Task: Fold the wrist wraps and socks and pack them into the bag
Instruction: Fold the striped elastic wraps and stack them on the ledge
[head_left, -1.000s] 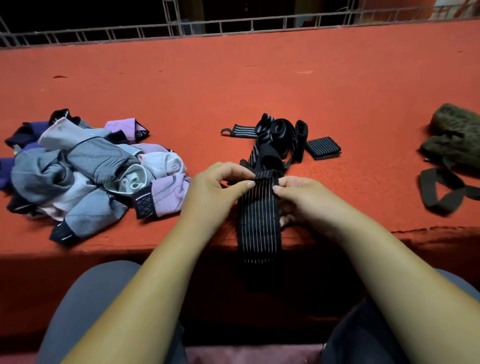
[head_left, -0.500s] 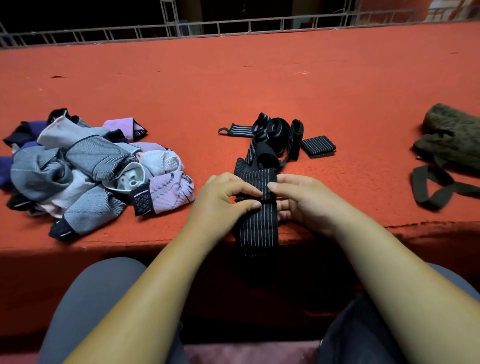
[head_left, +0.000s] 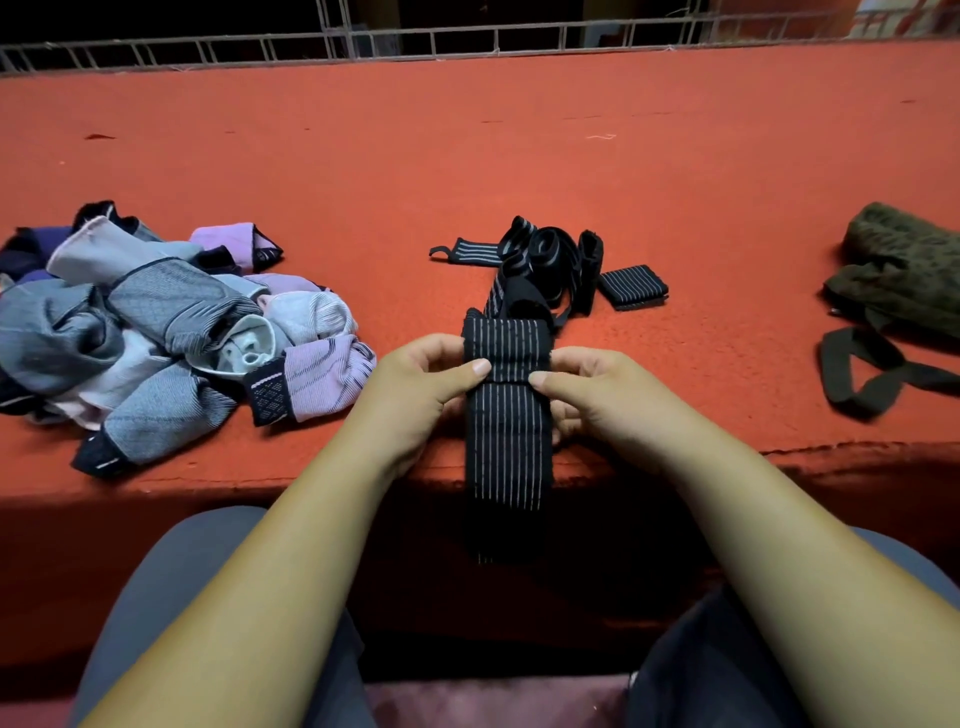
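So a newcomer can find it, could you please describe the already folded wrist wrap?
On the red table, find the black tangle of wraps in the middle. The folded wrap lies at its right edge: a small, flat, striped rectangle, whereas its neighbours are loose loops and strips.

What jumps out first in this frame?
Dead centre, the left hand and right hand pinch a black striped wrist wrap, its tail hanging off the near edge of the red surface. A heap of grey and lilac socks lies at the left; an olive bag sits at the far right.
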